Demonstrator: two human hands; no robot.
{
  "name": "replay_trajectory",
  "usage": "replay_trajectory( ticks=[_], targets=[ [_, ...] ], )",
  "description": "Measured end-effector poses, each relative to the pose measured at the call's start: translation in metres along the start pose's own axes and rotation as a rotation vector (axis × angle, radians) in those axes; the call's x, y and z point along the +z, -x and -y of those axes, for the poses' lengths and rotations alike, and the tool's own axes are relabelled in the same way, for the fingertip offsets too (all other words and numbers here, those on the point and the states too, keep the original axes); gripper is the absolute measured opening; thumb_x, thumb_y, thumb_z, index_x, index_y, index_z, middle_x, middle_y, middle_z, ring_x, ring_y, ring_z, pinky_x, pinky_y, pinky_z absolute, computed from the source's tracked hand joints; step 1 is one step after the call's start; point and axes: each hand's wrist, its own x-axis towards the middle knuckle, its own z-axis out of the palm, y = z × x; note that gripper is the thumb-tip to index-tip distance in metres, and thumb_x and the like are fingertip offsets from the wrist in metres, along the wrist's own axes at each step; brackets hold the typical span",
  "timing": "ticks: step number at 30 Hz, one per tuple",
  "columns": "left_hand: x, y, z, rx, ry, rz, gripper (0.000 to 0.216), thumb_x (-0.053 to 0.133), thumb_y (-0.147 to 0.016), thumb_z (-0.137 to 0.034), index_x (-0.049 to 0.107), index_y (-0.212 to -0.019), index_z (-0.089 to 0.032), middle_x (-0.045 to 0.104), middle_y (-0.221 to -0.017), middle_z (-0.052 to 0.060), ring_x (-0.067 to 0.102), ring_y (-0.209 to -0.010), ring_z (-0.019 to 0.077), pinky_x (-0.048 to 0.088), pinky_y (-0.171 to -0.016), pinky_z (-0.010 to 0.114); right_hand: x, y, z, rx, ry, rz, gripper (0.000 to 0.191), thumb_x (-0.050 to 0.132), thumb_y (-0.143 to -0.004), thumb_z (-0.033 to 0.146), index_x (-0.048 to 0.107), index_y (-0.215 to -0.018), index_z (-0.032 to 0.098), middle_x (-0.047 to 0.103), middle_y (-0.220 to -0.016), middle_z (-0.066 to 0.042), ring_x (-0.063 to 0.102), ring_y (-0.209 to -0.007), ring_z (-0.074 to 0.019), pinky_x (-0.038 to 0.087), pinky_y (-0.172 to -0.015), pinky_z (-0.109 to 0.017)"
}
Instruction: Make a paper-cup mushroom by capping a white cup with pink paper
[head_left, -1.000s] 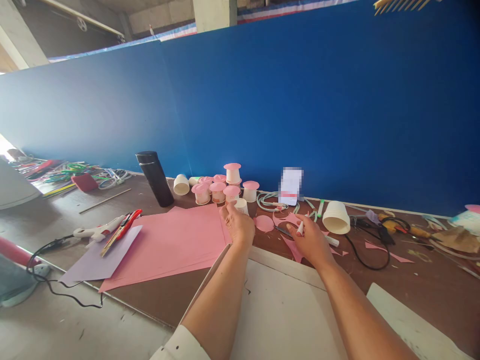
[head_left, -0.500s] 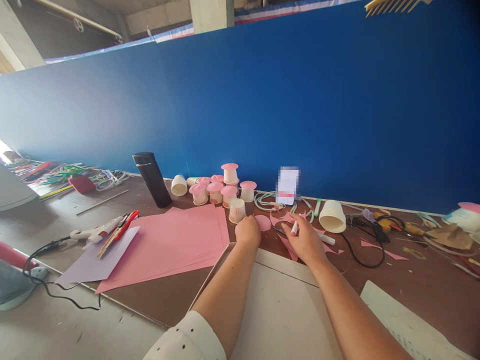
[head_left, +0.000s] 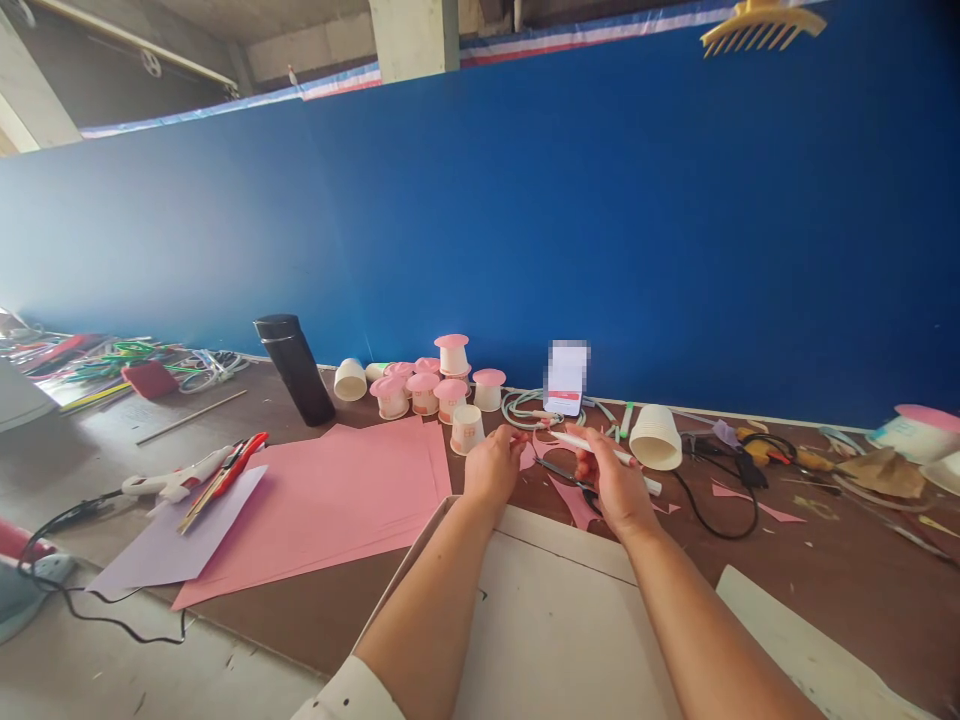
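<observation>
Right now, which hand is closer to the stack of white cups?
Right. The right hand is just left of the stack; the left hand is farther left.

Brown table (head_left: 840, 585), pink sheets (head_left: 337, 500), paper cups (head_left: 467, 432), black bottle (head_left: 296, 378)

Centre of frame: pink-capped cups (head_left: 422, 397), at least seven, overlapping; uncapped printed cup (head_left: 468, 431), one. 
Left of centre: black bottle (head_left: 294, 370), one; cup on its side (head_left: 349, 380), one. 
Lower left: glue gun (head_left: 176, 480), one; red cutter (head_left: 223, 483), one; lilac sheet (head_left: 180, 540), one; pink sheets (head_left: 330, 495), several, total unclear. 
Lower centre: left hand (head_left: 492, 468), one; right hand (head_left: 616, 488), one; white marker (head_left: 600, 447) in grip, one. 
Right of centre: phone (head_left: 565, 380), one; green marker (head_left: 626, 420), one; nested cup stack (head_left: 655, 438), one, contents uncountable. 
Upper right: yellow comb-like clip (head_left: 765, 25), one.
</observation>
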Motion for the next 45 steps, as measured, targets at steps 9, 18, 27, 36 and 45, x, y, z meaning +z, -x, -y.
replay_trajectory(
  ticks=[9,18,27,36,45],
  targets=[
    [0.007,0.008,0.000,0.140,0.002,0.116,0.008,0.074,-0.074,-0.023,0.071,-0.078,-0.028,0.069,-0.077,0.001,0.059,-0.070,0.0168,0.042,-0.066,0.023,0.003,-0.004,-0.002,0.114,-0.315,-0.015,0.029,0.065,-0.077,0.048,0.062,-0.077,0.019,0.051,-0.055,0.005,0.041,-0.043,-0.0069,0.032,-0.040,-0.019],
    [0.005,0.010,-0.006,0.175,-0.202,0.168,0.008,0.066,-0.082,-0.028,0.071,-0.089,-0.027,0.071,-0.086,0.000,0.061,-0.075,0.0153,0.043,-0.068,0.024,0.001,-0.004,0.002,0.183,-0.346,-0.084,0.031,0.068,-0.072,0.048,0.062,-0.076,0.018,0.049,-0.051,0.006,0.037,-0.039,-0.0048,0.029,-0.037,-0.018],
    [0.005,0.007,-0.003,0.363,-0.456,0.242,0.014,0.059,-0.088,-0.030,0.068,-0.097,-0.026,0.073,-0.095,-0.001,0.064,-0.090,0.0167,0.046,-0.075,0.025,-0.001,-0.002,0.001,0.153,-0.158,-0.044,0.033,0.062,-0.077,0.050,0.064,-0.075,0.017,0.052,-0.050,0.004,0.041,-0.041,-0.0061,0.029,-0.039,-0.018],
    [0.007,0.012,-0.010,0.535,-0.572,0.308,0.016,0.050,-0.092,-0.025,0.064,-0.099,-0.022,0.072,-0.100,0.003,0.063,-0.094,0.0185,0.048,-0.085,0.030,-0.002,0.001,0.010,0.148,-0.167,0.028,0.038,0.056,-0.082,0.052,0.070,-0.085,0.017,0.042,-0.051,0.006,0.031,-0.041,-0.0060,0.026,-0.039,-0.020],
    [0.009,0.013,-0.015,0.446,-0.552,0.291,0.019,0.051,-0.092,-0.031,0.067,-0.099,-0.023,0.072,-0.097,0.002,0.064,-0.094,0.0179,0.048,-0.084,0.027,0.003,0.005,0.015,0.211,-0.145,0.024,0.040,0.058,-0.081,0.052,0.072,-0.089,0.016,0.044,-0.051,0.005,0.032,-0.040,-0.0053,0.022,-0.037,-0.020]
  ],
)
